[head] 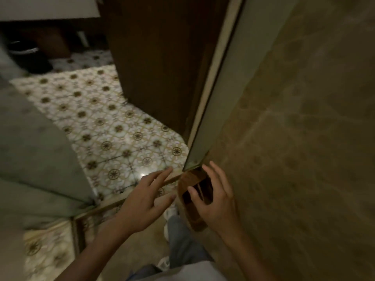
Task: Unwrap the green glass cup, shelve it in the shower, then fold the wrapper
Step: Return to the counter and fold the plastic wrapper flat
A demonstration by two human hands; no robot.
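Holding a brown wrapper (192,197) between thumb and fingers, the right hand (215,201) is sitting low and right of centre, close against the marbled wall (304,138). Wrapper is looking like crumpled brown paper, open at the top with a dark hollow inside; its contents are not discernible, and no green glass is showing. Left hand (146,201) is hovering just left of the wrapper, fingers spread and straight, gripping nothing. Whether its fingertips are touching the paper cannot be told. Both hands are lying near the foot of a pale door frame (215,94). Patterned floor tiles (105,122) are stretching away to the far left. Jeans (182,240) and a white shoe (170,211) are showing below the hands.
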